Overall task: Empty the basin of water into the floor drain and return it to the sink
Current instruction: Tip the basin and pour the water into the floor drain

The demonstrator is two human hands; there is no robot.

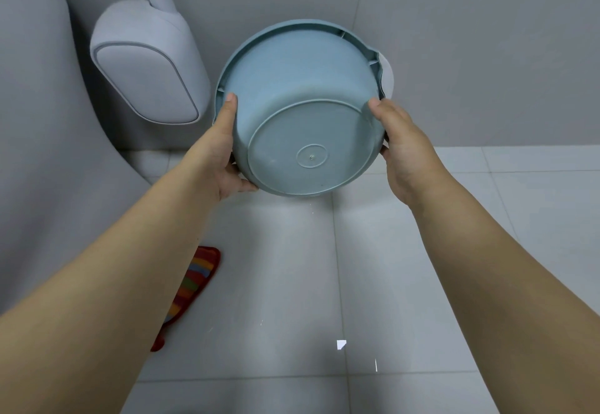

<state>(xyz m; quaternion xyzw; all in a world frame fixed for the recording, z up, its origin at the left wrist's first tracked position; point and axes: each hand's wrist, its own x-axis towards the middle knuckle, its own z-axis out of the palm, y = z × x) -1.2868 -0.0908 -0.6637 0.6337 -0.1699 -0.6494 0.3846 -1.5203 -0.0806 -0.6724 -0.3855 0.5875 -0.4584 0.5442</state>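
A pale blue plastic basin [302, 105] hangs in the air, tipped far over so its round underside faces me and its mouth points away toward the grey wall. My left hand [227, 150] grips its left side, thumb up along the wall and fingers curled under the bottom edge. My right hand [394, 141] grips the right side, thumb on the wall, fingers hidden behind. The inside of the basin, any water and the floor drain are hidden. No sink is in view.
A grey wall-mounted fixture [146, 63] with a rounded lid juts out at the upper left, close to the basin's rim. A striped red mat [191, 287] lies on the pale tiled floor [324, 283] under my left forearm. A curved grey surface [39, 121] fills the left edge.
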